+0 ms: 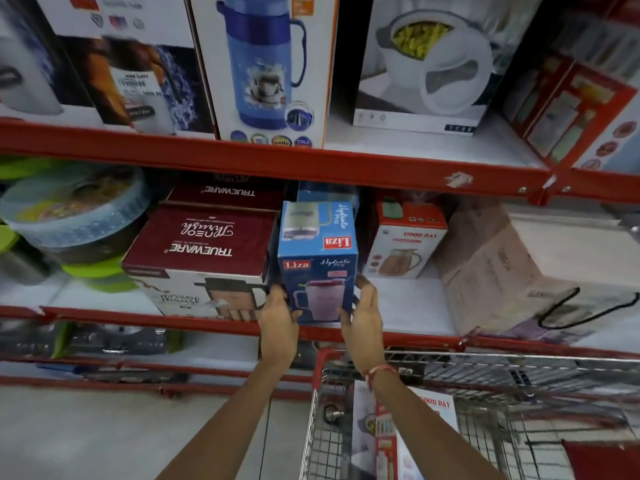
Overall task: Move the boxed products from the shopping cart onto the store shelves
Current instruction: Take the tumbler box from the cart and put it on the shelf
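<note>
A blue Liza box (317, 268) with a pink jug pictured on it stands upright at the front of the middle shelf (408, 306). My left hand (278, 327) presses its lower left side and my right hand (363, 323) grips its lower right side. The box sits between a maroon Trueware box (204, 244) on its left and a white Good Day box (405, 244) further back on its right. Below, the wire shopping cart (485, 375) holds another Good Day box (429, 420), partly hidden by my right forearm.
A tan carton (519, 268) with a black cord lies at the right of the middle shelf. The upper shelf (277, 161) carries tall flask and casserole boxes. Round plastic containers (69, 209) fill the left. Grey floor shows at the lower left.
</note>
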